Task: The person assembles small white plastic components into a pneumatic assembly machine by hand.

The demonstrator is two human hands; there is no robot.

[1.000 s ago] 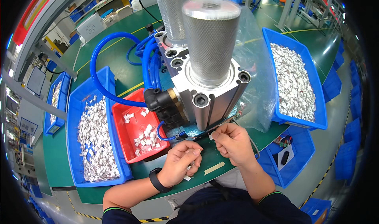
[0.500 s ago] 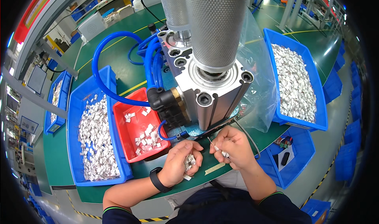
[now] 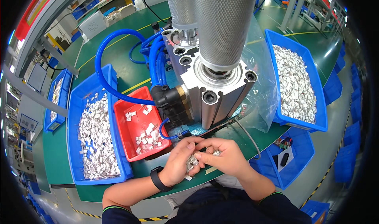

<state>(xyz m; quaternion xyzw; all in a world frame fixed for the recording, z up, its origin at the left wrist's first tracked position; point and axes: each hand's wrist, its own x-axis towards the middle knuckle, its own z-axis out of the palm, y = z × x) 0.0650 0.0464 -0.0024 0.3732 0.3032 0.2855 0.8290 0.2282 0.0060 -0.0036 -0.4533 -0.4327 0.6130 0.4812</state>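
My left hand (image 3: 181, 161), with a black wristband, is closed around a bunch of small white parts with thin wire leads (image 3: 192, 161). My right hand (image 3: 223, 157) meets it, thumb and fingertips at the bunch. More of the small white parts (image 3: 216, 153) show between the right fingers; how many it grips is hidden. Just beyond both hands stands a metal pneumatic press (image 3: 221, 93) with two knurled cylinders and blue hoses. To the left of my hands is a red bin (image 3: 134, 127) with a few white parts in it.
A long blue bin (image 3: 73, 145) full of white parts stands at the left, a smaller blue bin (image 3: 63, 101) beyond it. Another full blue bin (image 3: 321, 105) is at the right. Clear plastic film (image 3: 262, 101) lies beside the press. An open blue bin (image 3: 294, 172) sits lower right.
My right hand has moved left and come against my left hand. A lead that stuck up from the right fingertips is now mostly hidden. The press appears slightly further right.
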